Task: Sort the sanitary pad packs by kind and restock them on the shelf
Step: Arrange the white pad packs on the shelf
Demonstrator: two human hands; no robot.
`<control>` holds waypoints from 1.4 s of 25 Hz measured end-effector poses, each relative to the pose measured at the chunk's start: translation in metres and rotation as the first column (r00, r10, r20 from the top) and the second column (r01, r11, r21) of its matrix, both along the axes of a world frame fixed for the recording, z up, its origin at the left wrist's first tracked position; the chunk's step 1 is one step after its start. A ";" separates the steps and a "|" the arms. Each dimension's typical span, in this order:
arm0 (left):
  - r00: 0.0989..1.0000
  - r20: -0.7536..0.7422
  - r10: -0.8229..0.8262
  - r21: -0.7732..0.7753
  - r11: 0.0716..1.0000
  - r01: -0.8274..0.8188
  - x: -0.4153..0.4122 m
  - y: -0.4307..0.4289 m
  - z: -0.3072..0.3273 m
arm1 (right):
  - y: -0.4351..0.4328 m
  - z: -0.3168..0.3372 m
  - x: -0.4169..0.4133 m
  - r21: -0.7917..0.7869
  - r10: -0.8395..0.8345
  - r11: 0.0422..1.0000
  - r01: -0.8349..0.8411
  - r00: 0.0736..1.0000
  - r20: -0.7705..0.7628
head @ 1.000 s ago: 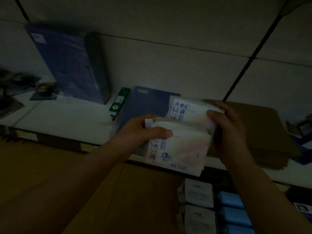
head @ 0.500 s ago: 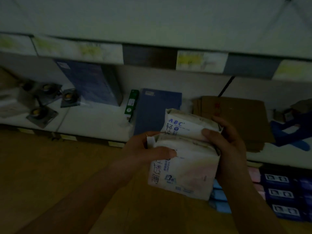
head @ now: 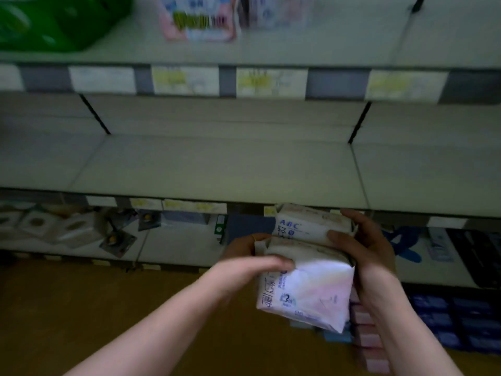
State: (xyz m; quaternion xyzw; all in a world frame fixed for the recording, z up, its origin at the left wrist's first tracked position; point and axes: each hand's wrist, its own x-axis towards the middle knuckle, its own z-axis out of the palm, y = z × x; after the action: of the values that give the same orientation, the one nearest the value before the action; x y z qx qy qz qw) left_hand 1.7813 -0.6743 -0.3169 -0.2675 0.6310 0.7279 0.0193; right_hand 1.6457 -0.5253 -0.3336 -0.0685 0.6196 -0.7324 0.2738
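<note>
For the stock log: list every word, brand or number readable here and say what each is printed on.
"ABC", then "轻" below it: upper white plastic pad pack.
"3" and, apparently, "透薄": lower white-and-pink plastic pad pack.
Yellow-and-white paper price tags: too blurred to read.
Pink pack on the top shelf: lettering blurred, unreadable.
Dark blue packs lower right: print too small.

A soft white, pastel-sheened pad pack (head: 306, 291) presses flat against a white ABC-printed pad pack (head: 309, 226) behind it, just below the pale shelf (head: 217, 164).
</note>
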 end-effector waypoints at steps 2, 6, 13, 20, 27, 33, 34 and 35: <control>0.999 -0.046 -0.026 -0.028 0.999 0.025 0.003 0.001 0.040 | 0.002 0.040 0.002 -0.037 0.009 0.999 -0.011 0.999 -0.042; 0.989 -0.148 -0.026 -0.068 0.998 0.016 0.004 -0.001 0.107 | 0.005 0.116 0.006 -0.106 0.060 0.991 -0.076 0.987 -0.147; 0.956 -0.285 -0.073 -0.199 0.980 0.015 0.011 -0.010 0.204 | -0.007 0.216 0.013 -0.186 -0.006 0.981 -0.057 0.947 -0.320; 0.921 -0.375 -0.106 -0.262 0.965 0.004 0.030 -0.034 0.268 | -0.030 0.283 0.037 -0.283 -0.071 0.957 -0.057 0.904 -0.421; 0.922 -0.367 -0.125 -0.283 0.959 0.018 0.019 -0.061 0.273 | -0.054 0.284 0.023 -0.278 -0.055 0.959 -0.053 0.929 -0.366; 0.923 -0.385 -0.023 -0.273 0.958 -0.090 -0.033 -0.088 0.266 | -0.105 0.281 -0.048 -0.232 0.040 0.965 -0.121 0.944 -0.328; 0.919 -0.394 -0.007 -0.289 0.950 -0.117 -0.044 -0.093 0.265 | -0.114 0.281 -0.063 -0.221 0.061 0.965 -0.141 0.940 -0.334; 0.915 -0.402 0.013 -0.298 0.943 -0.145 -0.056 -0.098 0.264 | -0.123 0.280 -0.079 -0.211 0.093 0.962 -0.173 0.935 -0.341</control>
State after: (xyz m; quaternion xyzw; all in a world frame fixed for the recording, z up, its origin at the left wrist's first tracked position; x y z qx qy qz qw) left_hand 1.7250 -0.7720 -0.0533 -0.1405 0.7205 0.6542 -0.1819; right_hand 1.5662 -0.6486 -0.0541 -0.2638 0.5580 -0.7594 0.2059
